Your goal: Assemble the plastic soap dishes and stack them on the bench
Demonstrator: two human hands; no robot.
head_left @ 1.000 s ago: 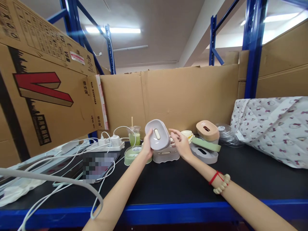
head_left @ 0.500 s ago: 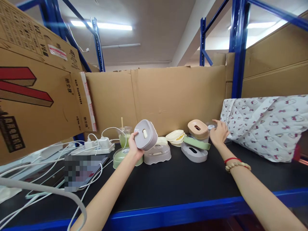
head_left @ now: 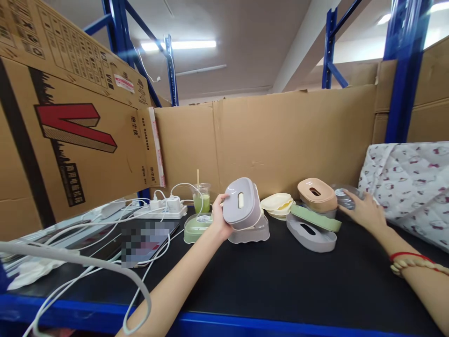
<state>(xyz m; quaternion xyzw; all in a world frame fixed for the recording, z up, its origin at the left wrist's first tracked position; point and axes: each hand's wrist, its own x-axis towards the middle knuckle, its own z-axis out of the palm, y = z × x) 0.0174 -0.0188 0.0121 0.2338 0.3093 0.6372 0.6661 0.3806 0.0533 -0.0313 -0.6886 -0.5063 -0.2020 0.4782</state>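
My left hand [head_left: 222, 220] is closed round a lilac-grey oval soap box [head_left: 242, 201] with a slot in its face, held tilted above the black shelf top. Behind it a second greyish box with a wavy clear rim [head_left: 250, 231] stands on the shelf, partly covered. On the right, my right hand [head_left: 368, 213] reaches with spread fingers over a clear plastic container [head_left: 345, 199]; whether it grips it I cannot tell. Just left of these fingers is a peach slotted box [head_left: 317, 194]. In front lie a green tray [head_left: 315, 218] and a grey slotted piece [head_left: 308, 234].
Cream scalloped pieces [head_left: 277, 203] lie mid-shelf. At left stand a green box [head_left: 196, 227], a cup of green drink [head_left: 201, 199], a power strip [head_left: 161, 213] with white cables and a tablet [head_left: 150, 238]. Cardboard [head_left: 280, 135] walls the back; a patterned quilted bag [head_left: 407, 187] sits right.
The view has turned left, so everything sits further right in it. My right hand has come down onto the clear container. My left hand still holds the lilac-grey soap box.
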